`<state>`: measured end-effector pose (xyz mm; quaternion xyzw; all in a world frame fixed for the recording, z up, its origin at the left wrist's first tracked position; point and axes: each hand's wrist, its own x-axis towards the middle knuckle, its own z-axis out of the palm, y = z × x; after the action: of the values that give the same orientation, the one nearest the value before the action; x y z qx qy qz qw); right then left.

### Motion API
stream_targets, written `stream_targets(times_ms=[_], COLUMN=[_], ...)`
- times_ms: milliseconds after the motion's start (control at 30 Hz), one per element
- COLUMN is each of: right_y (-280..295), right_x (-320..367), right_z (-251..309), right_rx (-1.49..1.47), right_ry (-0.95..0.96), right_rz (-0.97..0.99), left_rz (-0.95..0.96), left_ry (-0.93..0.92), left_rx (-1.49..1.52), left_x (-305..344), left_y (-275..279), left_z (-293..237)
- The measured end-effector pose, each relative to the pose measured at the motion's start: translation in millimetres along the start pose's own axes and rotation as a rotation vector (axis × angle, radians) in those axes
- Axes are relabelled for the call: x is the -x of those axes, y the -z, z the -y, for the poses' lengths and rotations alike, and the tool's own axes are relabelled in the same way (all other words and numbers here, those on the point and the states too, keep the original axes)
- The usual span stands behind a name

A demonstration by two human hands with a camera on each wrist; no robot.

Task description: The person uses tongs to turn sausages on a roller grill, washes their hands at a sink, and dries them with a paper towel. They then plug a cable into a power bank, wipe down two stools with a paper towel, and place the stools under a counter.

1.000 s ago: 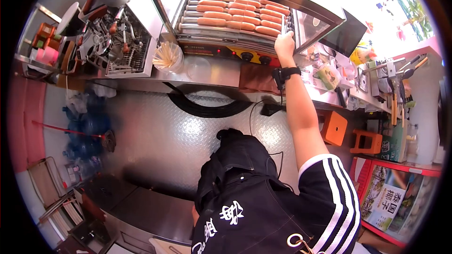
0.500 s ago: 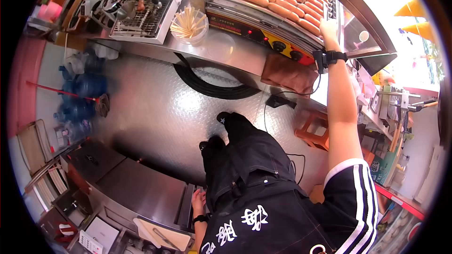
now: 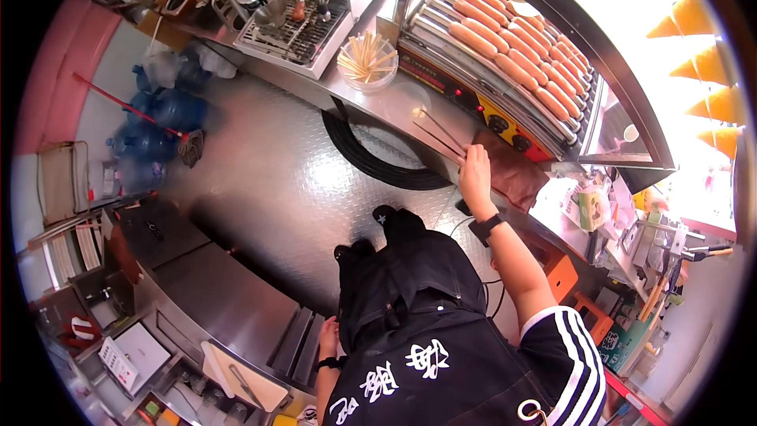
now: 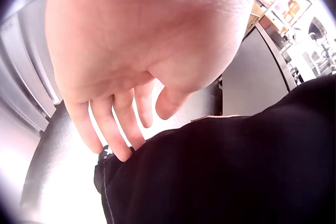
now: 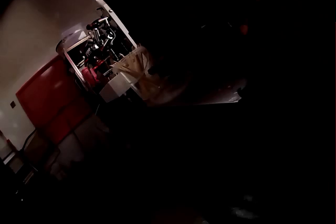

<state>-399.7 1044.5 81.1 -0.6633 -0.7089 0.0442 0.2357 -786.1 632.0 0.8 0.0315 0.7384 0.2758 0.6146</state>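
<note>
In the head view my right hand (image 3: 475, 177) grips slim metal tongs (image 3: 445, 130) near one end. Their two prongs are spread and point left over the counter's front edge. Behind them, browned sausages (image 3: 516, 65) lie in rows on the roller grill (image 3: 453, 55) under a glass cover. My left hand (image 3: 329, 337) hangs low by the black apron, beside the steel unit. The left wrist view shows that hand (image 4: 142, 45) with loosely bent fingers and nothing in them. The right wrist view is mostly dark, and the right hand is hidden there.
A clear tub of wooden sticks (image 3: 367, 61) stands left of the grill, near a coffee machine (image 3: 296, 31). A brown cloth (image 3: 505, 170) drapes over the counter edge. On the floor are a coiled black hose (image 3: 371, 162) and blue water bottles (image 3: 177, 102).
My right hand has drawn back from the grill's right end to the counter's front edge, bringing the tongs along. The head view has turned. My left hand stays low at my side.
</note>
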Motion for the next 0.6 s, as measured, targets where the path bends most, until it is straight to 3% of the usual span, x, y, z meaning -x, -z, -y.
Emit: stream_targets(times_ms=[33, 133, 300, 400, 500, 600], right_y=[-17, -43, -59, -63, -51, -47], right_x=[-8, -31, -46, -43, -44, -40], right_z=[-4, -5, -1, 3, 23, 56], right_rx=[0.06, 0.052, 0.126, 0.187, 0.255, 0.213], right_ry=[-0.029, -0.015, -0.019, -0.048, -0.145, -0.12], right_rz=[0.065, 0.015, 0.011, 0.036, -0.002, -0.049], left_rz=[0.011, -0.021, -0.122, -0.176, -0.175, -0.098], left_ry=[0.006, -0.06, -0.116, -0.091, 0.033, -0.029], left_rx=[0.042, 0.131, 0.049, 0.053, 0.246, 0.144], left_x=[0, 6, 26, 29, 32, 10], left_y=[-2, -5, -9, 2, 13, 49], left_z=[-3, -15, -41, -33, -35, 14])
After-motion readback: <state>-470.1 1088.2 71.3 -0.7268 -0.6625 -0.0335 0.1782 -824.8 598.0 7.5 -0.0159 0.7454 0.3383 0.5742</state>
